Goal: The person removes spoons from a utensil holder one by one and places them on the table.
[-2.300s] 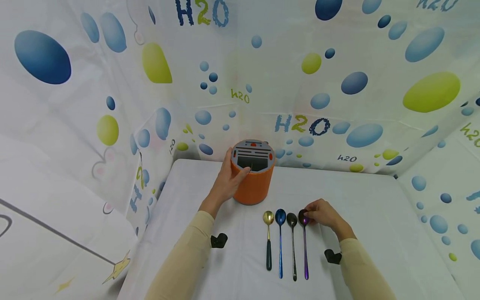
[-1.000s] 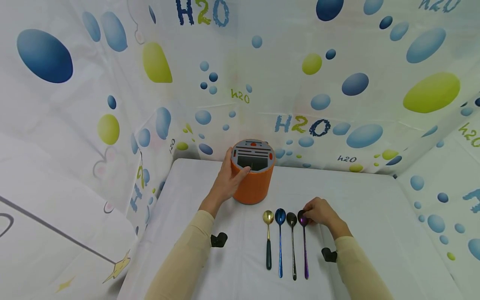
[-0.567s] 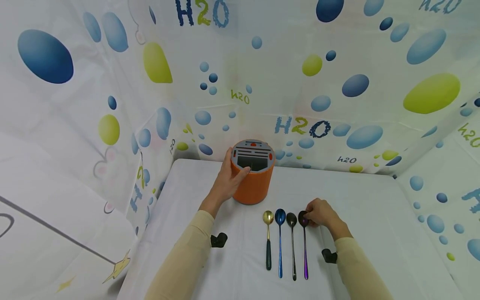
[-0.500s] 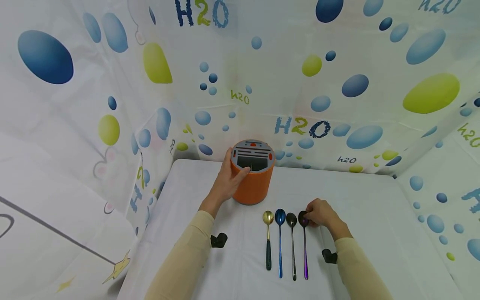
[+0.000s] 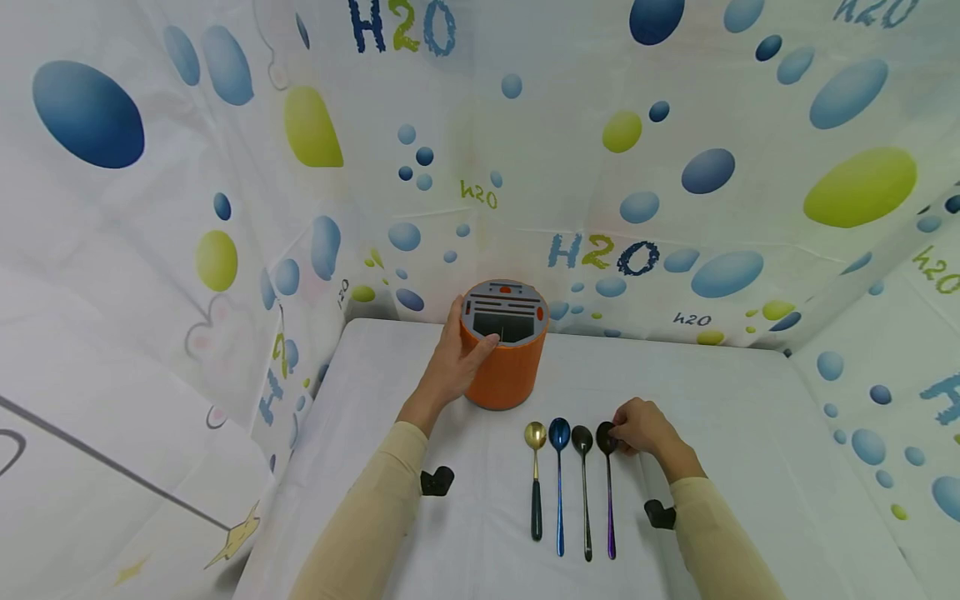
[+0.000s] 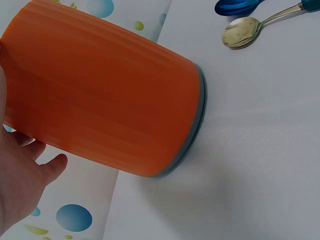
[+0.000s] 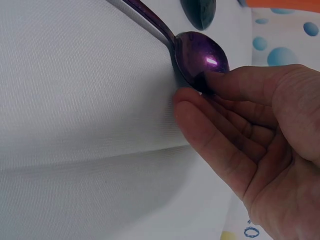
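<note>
An orange cylindrical utensil holder (image 5: 504,377) with a grey slotted top stands upright at the back of the table. My left hand (image 5: 452,358) grips its left side, thumb over the front rim; in the left wrist view the holder's wall (image 6: 105,90) hides part of the hand. To the front right, my right hand (image 5: 647,429) pinches the bowl of a purple long-handled spoon (image 7: 200,57) between thumb and fingers. Left of that spoon lie a dark grey spoon (image 5: 583,442), a blue spoon (image 5: 559,437) and a gold spoon (image 5: 535,435) with a dark green handle, side by side.
White cloth covers the table (image 5: 720,400). A curtain (image 5: 570,167) printed with blue and green bubbles rises behind the table's back edge, close behind the holder, and continues along both sides.
My right hand and the purple spoon's bowl have shifted only slightly. The left hand, the holder and the other spoons stay in place.
</note>
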The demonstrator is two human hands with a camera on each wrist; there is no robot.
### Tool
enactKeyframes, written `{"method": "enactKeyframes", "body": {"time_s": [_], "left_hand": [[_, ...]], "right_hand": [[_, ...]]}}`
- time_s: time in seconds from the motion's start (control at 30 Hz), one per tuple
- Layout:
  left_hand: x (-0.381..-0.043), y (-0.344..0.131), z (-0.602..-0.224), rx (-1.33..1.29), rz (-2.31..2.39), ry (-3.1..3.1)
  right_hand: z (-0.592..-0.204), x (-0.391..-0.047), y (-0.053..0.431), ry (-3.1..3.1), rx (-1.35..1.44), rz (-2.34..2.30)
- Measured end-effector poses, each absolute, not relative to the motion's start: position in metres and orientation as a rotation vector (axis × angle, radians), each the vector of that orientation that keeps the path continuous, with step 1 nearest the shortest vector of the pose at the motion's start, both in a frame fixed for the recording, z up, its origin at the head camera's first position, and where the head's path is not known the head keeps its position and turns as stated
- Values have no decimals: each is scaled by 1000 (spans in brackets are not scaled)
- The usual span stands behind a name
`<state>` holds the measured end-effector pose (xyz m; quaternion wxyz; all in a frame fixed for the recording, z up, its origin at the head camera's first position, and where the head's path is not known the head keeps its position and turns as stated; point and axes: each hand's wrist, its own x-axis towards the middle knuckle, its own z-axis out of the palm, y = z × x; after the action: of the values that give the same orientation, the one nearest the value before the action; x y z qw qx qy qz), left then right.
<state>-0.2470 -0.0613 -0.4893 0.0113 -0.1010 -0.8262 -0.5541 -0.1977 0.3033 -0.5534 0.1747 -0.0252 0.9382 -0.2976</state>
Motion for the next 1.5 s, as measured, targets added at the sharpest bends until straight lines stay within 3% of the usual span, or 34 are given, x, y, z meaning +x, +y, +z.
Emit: {"method": "enactKeyframes", "body": {"time_s": [1.13, 1.5], "left_hand": [[-246, -63, -490, -326, -1723, -2579], [-247, -63, -491, -353, -1742, -2559]], "right_hand": [[-545, -193, 303, 2682, -54, -841], [-535, -190, 291, 3007, -225, -817]]}}
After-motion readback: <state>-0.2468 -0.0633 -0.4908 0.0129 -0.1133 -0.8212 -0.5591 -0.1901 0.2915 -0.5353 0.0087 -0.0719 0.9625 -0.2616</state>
